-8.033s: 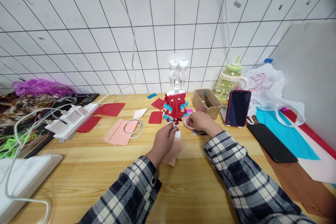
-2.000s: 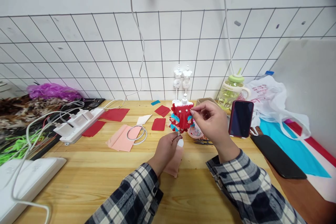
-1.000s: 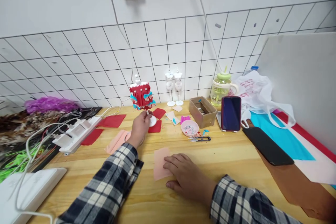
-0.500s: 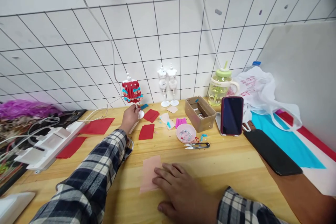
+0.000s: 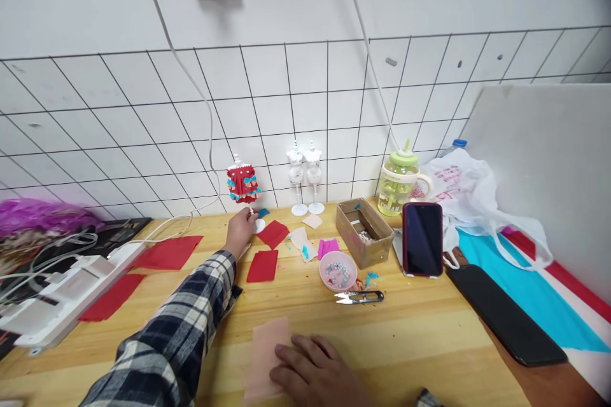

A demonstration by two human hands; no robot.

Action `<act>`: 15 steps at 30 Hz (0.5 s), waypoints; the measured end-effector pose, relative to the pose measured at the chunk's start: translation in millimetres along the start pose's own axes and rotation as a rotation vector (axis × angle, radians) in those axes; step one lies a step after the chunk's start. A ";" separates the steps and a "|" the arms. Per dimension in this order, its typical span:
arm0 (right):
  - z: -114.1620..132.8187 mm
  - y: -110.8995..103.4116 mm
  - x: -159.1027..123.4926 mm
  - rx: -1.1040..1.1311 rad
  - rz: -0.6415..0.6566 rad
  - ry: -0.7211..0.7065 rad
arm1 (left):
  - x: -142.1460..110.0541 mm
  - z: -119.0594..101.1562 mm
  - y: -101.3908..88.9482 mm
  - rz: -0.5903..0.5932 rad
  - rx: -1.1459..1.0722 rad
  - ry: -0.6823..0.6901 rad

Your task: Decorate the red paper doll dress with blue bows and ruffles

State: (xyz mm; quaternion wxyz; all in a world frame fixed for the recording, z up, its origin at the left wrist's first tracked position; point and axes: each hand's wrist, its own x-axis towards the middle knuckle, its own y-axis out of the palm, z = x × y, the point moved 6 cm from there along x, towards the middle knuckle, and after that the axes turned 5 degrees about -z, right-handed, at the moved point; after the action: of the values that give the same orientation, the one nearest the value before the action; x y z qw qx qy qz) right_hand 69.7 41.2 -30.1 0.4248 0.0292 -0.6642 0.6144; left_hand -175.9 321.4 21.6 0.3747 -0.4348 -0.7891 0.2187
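Note:
At the back left of the table, my left hand (image 5: 240, 231) grips the thin stem of a small white dress-form stand. The stand wears a red doll dress (image 5: 243, 183) with blue and pink bows and pearl beads. Its round white base shows beside my fingers, close to the tabletop; whether it touches cannot be seen. Near the front edge, my right hand (image 5: 315, 372) lies flat, fingers stretched, over the right side of a pale pink cloth piece (image 5: 268, 353). Two bare white dress forms (image 5: 305, 175) stand against the wall.
Mid-table are a pink bowl of beads (image 5: 338, 271), thread snips (image 5: 359, 297), a cardboard box (image 5: 365, 233) and red cloth squares (image 5: 262, 266). A propped phone (image 5: 422, 240), green-lidded jug (image 5: 399, 182) and black slab (image 5: 506, 315) are right. A power strip (image 5: 71, 302) with cables is left.
My left hand has carried the dressed stand from the middle to the back left. My right hand has left the dress and now rests on the pink cloth.

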 end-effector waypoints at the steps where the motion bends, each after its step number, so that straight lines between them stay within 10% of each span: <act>1: -0.2 -0.8 -0.1 0.000 0.000 -0.002 | 0.9 -0.6 -0.6 0.002 -0.010 -0.009; 6: -0.6 2.7 -0.4 0.017 0.058 -0.018 | -7.8 -4.4 -11.4 -0.072 -0.070 -0.092; 11: -0.8 5.8 0.6 0.040 0.058 0.007 | -58.3 -5.9 -50.2 -0.414 -0.058 -0.185; 15: -2.0 2.6 -2.6 0.104 0.114 0.024 | -90.5 -35.2 -75.0 -0.514 -0.085 0.053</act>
State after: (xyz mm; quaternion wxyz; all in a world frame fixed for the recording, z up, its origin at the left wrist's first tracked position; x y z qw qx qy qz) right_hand 71.0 42.3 -34.0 0.3948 0.0061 -0.6269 0.6716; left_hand -156.7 205.7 57.6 0.4200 -0.2411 -0.8720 0.0712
